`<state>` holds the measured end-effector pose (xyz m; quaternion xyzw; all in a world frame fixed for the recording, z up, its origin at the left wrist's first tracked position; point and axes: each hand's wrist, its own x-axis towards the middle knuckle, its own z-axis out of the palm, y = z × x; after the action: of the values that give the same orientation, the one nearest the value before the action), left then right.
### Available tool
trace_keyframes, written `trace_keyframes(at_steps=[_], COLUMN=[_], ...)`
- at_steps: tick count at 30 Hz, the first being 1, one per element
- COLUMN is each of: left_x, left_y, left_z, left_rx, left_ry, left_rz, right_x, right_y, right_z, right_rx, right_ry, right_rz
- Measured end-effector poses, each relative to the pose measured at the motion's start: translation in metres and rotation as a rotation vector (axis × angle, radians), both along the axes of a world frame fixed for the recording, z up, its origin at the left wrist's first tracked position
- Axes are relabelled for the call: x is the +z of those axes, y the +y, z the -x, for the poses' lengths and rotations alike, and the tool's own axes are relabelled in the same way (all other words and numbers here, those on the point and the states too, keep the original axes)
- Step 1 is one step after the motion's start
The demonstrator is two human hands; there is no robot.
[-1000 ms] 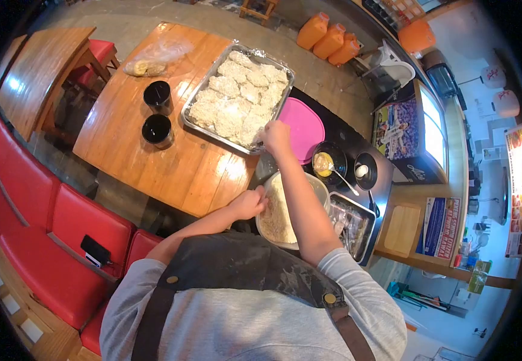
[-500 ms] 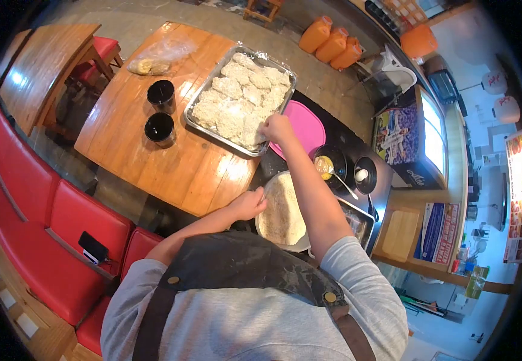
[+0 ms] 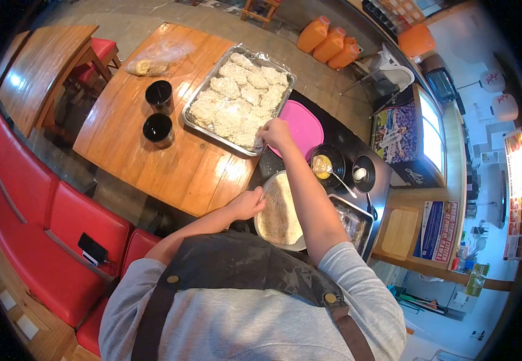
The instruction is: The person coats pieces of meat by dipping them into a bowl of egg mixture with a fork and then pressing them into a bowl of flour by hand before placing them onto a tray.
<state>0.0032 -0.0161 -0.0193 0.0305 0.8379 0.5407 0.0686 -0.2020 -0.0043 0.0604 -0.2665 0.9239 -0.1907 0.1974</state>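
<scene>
My right hand [image 3: 274,133] is closed at the lower right corner of a metal tray [image 3: 216,140], touching the coated pieces [image 3: 237,99] laid out in it; whatever its fingertips pinch is too small to make out. My left hand [image 3: 248,204] has its fingers curled together at the left rim of a round bowl of flour-like coating [image 3: 282,210]. What the left fingers hold, if anything, is hidden. A pink lid [image 3: 302,127] lies just right of the tray.
Two black cups [image 3: 158,129] and a plastic bag [image 3: 148,66] stand left of the tray. Right of the bowl are a black bowl with egg and a fork [image 3: 322,165], a small black pan with an egg [image 3: 363,171] and a plastic-covered tray [image 3: 352,225].
The view has shifted slightly. My right forearm has moved a little left, showing more of the plastic-covered tray. Both hands remain almost in place.
</scene>
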Motion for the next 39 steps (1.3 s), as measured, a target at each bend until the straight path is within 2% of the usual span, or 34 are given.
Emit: trace_keyframes(at_steps=[1,8,10,16,18,20,22,23,26,28,29,31,33,35,36,37,38,39], left_x=[-0.001,-0.001,0.001,-0.013,-0.014,-0.022,-0.015,-0.007,0.005,0.001,0.001,0.003,0.004,-0.002,-0.010,-0.016,-0.020,-0.023], left_y=[0.000,-0.001,0.002,0.001,0.002,0.005,0.006,0.006,0.004,0.003,0.004,0.007,0.012,0.016,0.017,0.018,0.017,0.017], left_z=[0.000,0.000,-0.001,0.002,0.001,0.000,0.003,0.005,0.004,0.006,0.007,0.005,0.001,0.000,0.001,0.002,0.002,0.001], left_rx=[0.000,0.014,0.007,-0.049,-0.018,-0.078,0.003,-0.038,-0.068,-0.069,-0.088,-0.052,-0.005,0.050,0.094,0.139,0.147,0.190], left_ry=[0.000,0.021,0.005,0.002,0.075,0.113,-0.112,-0.112,-0.197,-0.138,-0.138,-0.085,-0.042,0.016,0.139,0.263,0.261,0.252], left_rz=[0.000,0.009,0.016,-0.010,0.014,0.051,-0.089,-0.094,-0.104,-0.064,-0.063,-0.087,-0.021,0.048,0.071,0.094,0.111,0.132], right_x=[0.001,0.002,0.008,0.008,0.031,0.058,0.075,0.080,0.035,-0.013,-0.013,-0.014,-0.020,-0.034,-0.031,-0.025,-0.019,-0.026], right_y=[0.000,-0.007,-0.019,-0.053,-0.029,0.003,0.051,0.074,0.128,0.154,0.161,0.170,0.183,0.199,0.208,0.222,0.240,0.266], right_z=[-0.002,-0.005,-0.010,-0.026,-0.042,-0.065,-0.092,-0.107,-0.147,-0.169,-0.171,-0.174,-0.162,-0.151,-0.148,-0.146,-0.144,-0.140], right_rx=[-0.010,0.074,0.085,0.081,-0.028,-0.087,-0.198,-0.243,-0.407,-0.176,-0.194,-0.393,-0.400,-0.094,-0.089,-0.219,-0.352,-0.487], right_ry=[0.147,0.100,0.272,0.316,0.298,0.308,0.368,0.414,0.287,0.481,0.483,0.200,0.146,0.131,0.130,0.217,0.295,0.292], right_rz=[0.008,-0.022,0.129,0.362,0.362,0.501,0.522,0.554,0.384,0.174,0.170,0.427,0.465,0.237,0.254,0.414,0.573,0.503])
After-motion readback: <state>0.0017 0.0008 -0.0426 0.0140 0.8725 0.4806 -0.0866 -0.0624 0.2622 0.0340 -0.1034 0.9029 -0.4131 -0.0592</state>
